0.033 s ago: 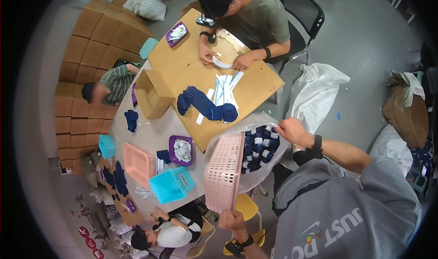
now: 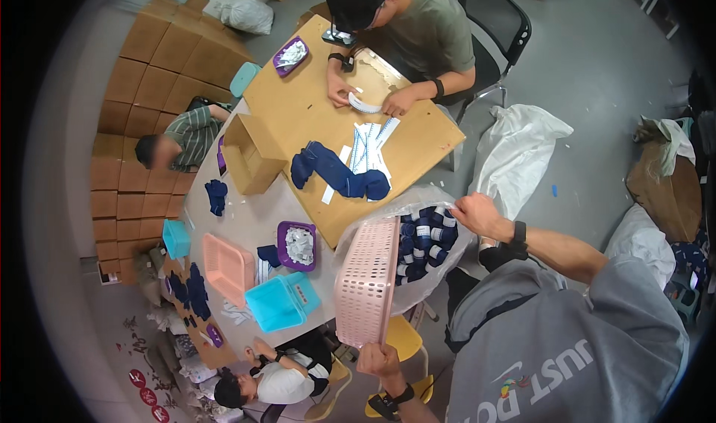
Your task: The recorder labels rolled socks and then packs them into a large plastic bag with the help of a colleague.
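Left hand gripped the lower end of the pink basket, tipped sideways; right hand pinched the clear bag by its rim, beside the worktop's near edge. Bagged: many navy rolls. Left in basket: hidden.

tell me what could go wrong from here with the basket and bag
The tipped basket might slip, as only the left hand seems to grip it, at one end. The thin bag could sag or tear where the right hand holds its rim, perhaps spilling the navy rolls.
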`<state>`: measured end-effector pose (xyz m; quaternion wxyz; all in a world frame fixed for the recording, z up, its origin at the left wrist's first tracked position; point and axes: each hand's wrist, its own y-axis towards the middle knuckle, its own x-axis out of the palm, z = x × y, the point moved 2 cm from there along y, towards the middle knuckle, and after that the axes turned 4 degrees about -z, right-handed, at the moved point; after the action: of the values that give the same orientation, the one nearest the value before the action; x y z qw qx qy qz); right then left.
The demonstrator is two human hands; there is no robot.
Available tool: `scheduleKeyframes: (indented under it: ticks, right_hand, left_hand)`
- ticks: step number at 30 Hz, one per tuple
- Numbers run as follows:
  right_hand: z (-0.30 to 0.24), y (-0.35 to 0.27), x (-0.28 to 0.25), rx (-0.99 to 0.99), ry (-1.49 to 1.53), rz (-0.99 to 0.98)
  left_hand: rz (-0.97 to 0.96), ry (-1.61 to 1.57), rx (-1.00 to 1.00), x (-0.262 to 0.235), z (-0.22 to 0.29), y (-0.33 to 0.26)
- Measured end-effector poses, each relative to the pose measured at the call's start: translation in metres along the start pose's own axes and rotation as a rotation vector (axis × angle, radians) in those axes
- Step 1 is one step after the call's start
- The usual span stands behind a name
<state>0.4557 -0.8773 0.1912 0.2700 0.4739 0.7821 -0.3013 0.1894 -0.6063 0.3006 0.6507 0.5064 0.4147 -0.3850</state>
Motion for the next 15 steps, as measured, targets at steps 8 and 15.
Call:
scheduleKeyframes:
  ticks: [8, 15]
  right_hand:
    - [-0.002, 0.000, 0.004, -0.014, -0.031, -0.029]
    - [0.000, -0.016, 0.009, 0.018, -0.191, -0.004]
  left_hand:
    - [0.151, 0.075, -0.021, -0.014, 0.000, -0.004]
    - [0.350, -0.065, -0.252, -0.061, -0.034, -0.036]
